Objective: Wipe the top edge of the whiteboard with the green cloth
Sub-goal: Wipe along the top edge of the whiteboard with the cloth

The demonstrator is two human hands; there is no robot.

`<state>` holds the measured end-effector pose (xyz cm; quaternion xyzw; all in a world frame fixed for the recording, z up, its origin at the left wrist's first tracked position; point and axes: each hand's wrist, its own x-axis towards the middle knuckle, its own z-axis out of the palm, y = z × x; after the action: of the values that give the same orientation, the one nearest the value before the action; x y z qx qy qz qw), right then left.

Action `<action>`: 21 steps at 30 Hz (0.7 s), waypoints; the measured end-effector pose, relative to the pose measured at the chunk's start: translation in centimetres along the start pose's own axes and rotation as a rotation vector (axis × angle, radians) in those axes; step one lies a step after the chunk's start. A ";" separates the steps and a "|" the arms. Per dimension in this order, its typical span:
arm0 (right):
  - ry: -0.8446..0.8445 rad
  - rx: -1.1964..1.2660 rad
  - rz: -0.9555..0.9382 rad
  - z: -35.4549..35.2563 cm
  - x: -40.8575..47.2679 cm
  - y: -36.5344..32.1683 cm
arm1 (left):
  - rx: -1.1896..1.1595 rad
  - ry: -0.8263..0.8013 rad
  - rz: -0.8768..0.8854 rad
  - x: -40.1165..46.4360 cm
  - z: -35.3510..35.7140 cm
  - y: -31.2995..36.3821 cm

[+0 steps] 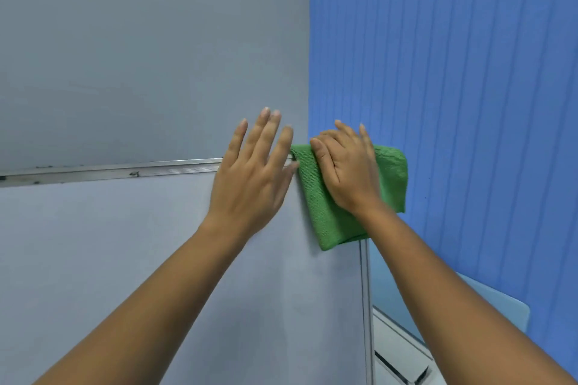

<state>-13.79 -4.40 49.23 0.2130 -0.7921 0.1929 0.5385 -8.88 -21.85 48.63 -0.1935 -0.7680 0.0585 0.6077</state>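
The whiteboard (125, 259) fills the lower left, with a metal top edge (109, 170) running from the left to its upper right corner. A folded green cloth (391, 175) is draped over that corner. My right hand (347, 172) presses flat on the cloth, fingers curled over its top. My left hand (253, 175) rests flat against the board just left of the cloth, fingers spread and pointing up, covering part of the top edge. It holds nothing.
A grey wall (140, 56) rises above the board. Blue vertical blinds (469, 87) cover the right side. The board's metal right edge (366, 306) runs down. A white unit (397, 353) and a pale blue panel (506, 303) sit at the lower right.
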 end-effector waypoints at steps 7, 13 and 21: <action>0.064 -0.028 -0.045 1.0 0.1 0.3 | 0.188 -0.074 0.039 -8.2 0.2 -2.3; 0.183 -0.079 0.109 2.2 0.3 -1.0 | 0.217 -0.091 0.022 -9.7 0.0 -2.8; 0.204 -0.101 0.102 3.9 0.2 -7.1 | 0.132 -0.099 0.037 -9.9 -0.6 -3.1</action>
<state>-12.98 -12.49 48.58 0.1242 -0.7518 0.2008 0.6157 -7.19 -28.40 40.73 -0.1639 -0.7880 0.1296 0.5791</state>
